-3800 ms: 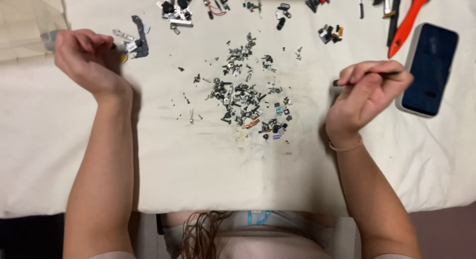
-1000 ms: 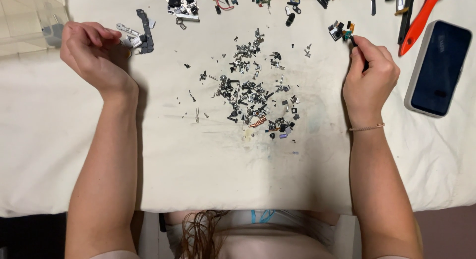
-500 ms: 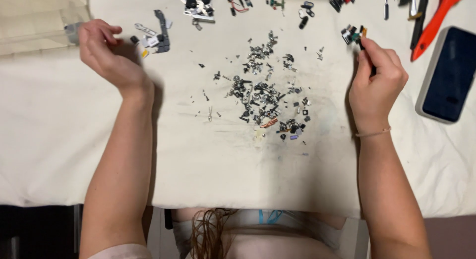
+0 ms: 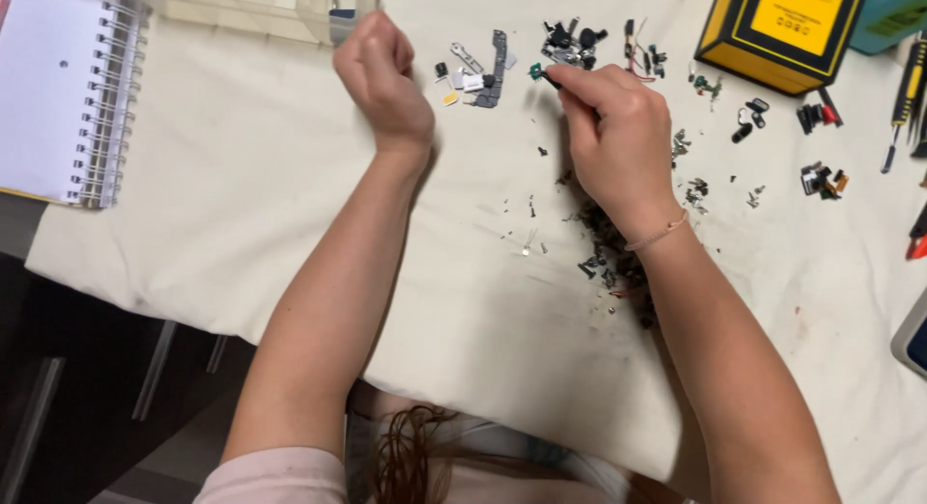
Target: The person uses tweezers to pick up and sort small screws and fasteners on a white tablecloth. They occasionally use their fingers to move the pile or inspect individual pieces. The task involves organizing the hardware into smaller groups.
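A person's right hand (image 4: 618, 137) reaches across a white cloth (image 4: 241, 224), fingertips pressed together around a thin dark tool (image 4: 550, 78) whose tip carries a small green part (image 4: 535, 71); most of the tool is buried in the grip, so its kind cannot be told. The part sits just beside a grey metal strip (image 4: 496, 68) and a few small white and yellow bits at the far side of the cloth. The left hand (image 4: 382, 74) hovers near these, fingers curled into a loose fist; whether anything is inside it cannot be made out. Under the right wrist and forearm lies a scatter of tiny dark screws and fragments (image 4: 608, 258), partly covered by the arm and too small to tell apart. A spiral notebook (image 4: 58, 98) is cut off at the left edge, a clear plastic box (image 4: 270, 7) at the top, a yellow case (image 4: 772, 31) at the upper right, and screwdrivers (image 4: 906, 89) at the right edge
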